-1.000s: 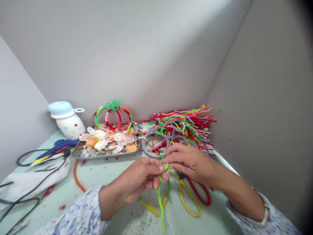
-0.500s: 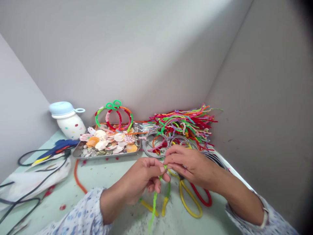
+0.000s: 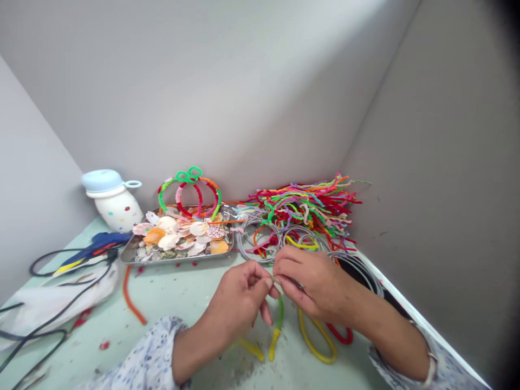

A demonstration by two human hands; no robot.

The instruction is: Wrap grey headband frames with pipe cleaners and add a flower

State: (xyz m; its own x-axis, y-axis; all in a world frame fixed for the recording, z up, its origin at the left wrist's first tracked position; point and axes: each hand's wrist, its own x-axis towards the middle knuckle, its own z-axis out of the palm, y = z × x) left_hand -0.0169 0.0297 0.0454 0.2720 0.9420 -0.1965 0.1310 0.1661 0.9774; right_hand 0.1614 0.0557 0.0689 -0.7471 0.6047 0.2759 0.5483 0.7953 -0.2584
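My left hand (image 3: 241, 295) and my right hand (image 3: 319, 281) meet fingertip to fingertip above the table. Both are closed in a pinch on a bit of light green pipe cleaner (image 3: 273, 279), mostly hidden by the fingers. Below them shows a green and yellow covered strip (image 3: 279, 317), bent like part of a hoop; its upper part goes out of sight behind my fingers. Another yellow end (image 3: 252, 349) lies left of it, under my left hand. Beside my right hand are a yellow loop (image 3: 320, 352) and a red loop (image 3: 343, 337), like scissor handles.
A metal tray (image 3: 174, 261) of seashells bears colourful fuzzy hoops (image 3: 199, 200). Wire coils (image 3: 244, 244) and a heap of pipe cleaners (image 3: 309, 200) are behind my hands. Leftward are a white bottle (image 3: 117, 208), blue-handled pliers (image 3: 101, 241), black cable (image 3: 77, 303) and an orange strip (image 3: 130, 298).
The light green pipe cleaner that hung below my left hand no longer shows there. My left hand has turned slightly; my right fingers have shifted a little. Both still pinch together.
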